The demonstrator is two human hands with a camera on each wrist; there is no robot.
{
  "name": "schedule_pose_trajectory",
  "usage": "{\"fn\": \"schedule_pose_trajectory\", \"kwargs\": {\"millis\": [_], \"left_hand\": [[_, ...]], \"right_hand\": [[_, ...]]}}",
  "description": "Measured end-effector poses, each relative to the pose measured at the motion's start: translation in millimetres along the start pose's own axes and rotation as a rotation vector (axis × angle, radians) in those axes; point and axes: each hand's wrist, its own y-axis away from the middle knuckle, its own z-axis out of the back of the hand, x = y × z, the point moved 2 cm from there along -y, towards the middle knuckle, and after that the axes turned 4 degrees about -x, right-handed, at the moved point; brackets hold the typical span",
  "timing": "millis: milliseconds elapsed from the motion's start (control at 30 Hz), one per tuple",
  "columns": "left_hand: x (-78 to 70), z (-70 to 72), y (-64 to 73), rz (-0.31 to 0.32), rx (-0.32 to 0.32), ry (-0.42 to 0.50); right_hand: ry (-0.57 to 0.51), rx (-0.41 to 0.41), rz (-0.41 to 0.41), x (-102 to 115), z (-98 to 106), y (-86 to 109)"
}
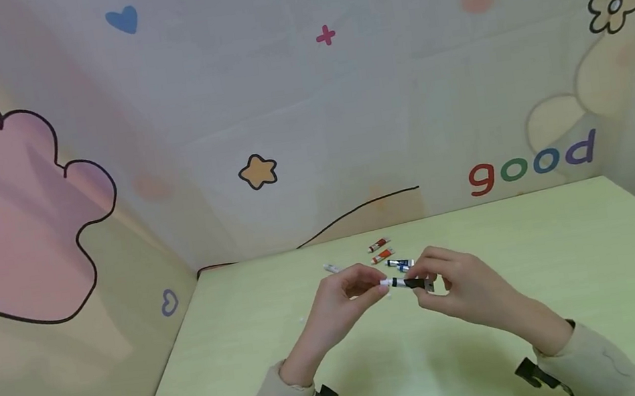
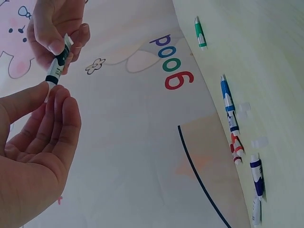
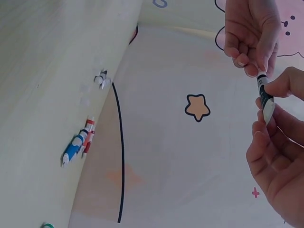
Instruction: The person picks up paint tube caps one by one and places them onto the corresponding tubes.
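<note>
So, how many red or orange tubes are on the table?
2: one red tube, and one orange tube just in front of it, both beyond the held black tube. Others may be hidden.

Left hand (image 3: 251,35): upper right of the view, fingertips pinching the narrow end of the held tube.
Right hand (image 3: 280,159): below it, thumb and fingers gripping the tube's body.
Held tube (image 3: 265,99): dark label, pale flat end angled downward.
Tabletop (image 3: 38,61): pale, filling the left side.
Blue tube (image 3: 73,151): lying beside red tubes (image 3: 87,140) (touching or merely overlapping, one cannot tell).
Green piece (image 3: 47,225): cut off by the bottom edge.
Wall (image 3: 166,156): printed with a black-outlined orange star (image 3: 197,107).
</note>
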Motion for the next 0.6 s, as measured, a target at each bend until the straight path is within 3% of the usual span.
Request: {"fn": "schedule_pose_trajectory", "kwargs": {"millis": [333,500,600], "left_hand": [[-6.0,5.7,6.4,-0.01,-0.011,-0.019],[-10.8,5.9,8.8,-0.071,-0.029,-0.039],[-12.6,3.5,10.9,-0.175,-0.033,-0.086]], "right_hand": [[0.0,0.009,0.187,8.6,1.1,-8.7],[-0.091,0.008,0.179,6.6,1.3,-9.3],[-0.165,0.021,0.128,6.1,1.6,-7.3]]}}
